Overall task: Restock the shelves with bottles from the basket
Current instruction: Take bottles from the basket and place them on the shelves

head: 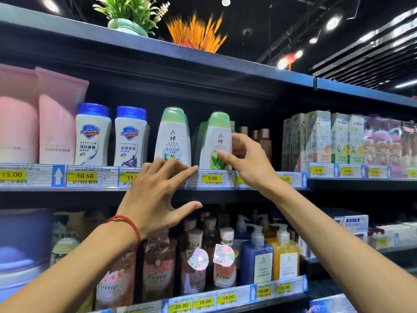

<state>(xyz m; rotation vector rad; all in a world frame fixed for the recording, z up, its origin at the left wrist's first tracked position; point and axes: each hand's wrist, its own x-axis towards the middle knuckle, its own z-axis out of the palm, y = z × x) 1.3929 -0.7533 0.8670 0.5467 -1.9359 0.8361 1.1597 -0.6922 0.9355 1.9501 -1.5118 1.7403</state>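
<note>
Right hand [246,161] is seen a little right of the frame's centre, with its fingers curled round the right side of a green-capped bottle [216,141] and the thumb laid on the label, so the bottle is held in a light pinch. This bottle stands upright at the front of the shelf [56,189], just above the 9.90 tag [212,178]. Left hand [155,190], lower and left of centre, holds nothing: its fingers are straight and lie together along the price rail, in front of a second green bottle [172,136], and the thumb is spread wide below. The basket is not shown. The step is judged to be the seating of the bottle in its row. It would be done well if the bottle is turned until the label faces fully forward, and is lined up with its neighbour so that both fronts are level. The base should be kept flat on the shelf while it is turned, because a tall narrow bottle is tipped easily. Care is needed at the right, where the brown-capped bottles [264,136] stand near the fingers and could be knocked. The grip should be loosened only when the bottle stands alone.
</note>
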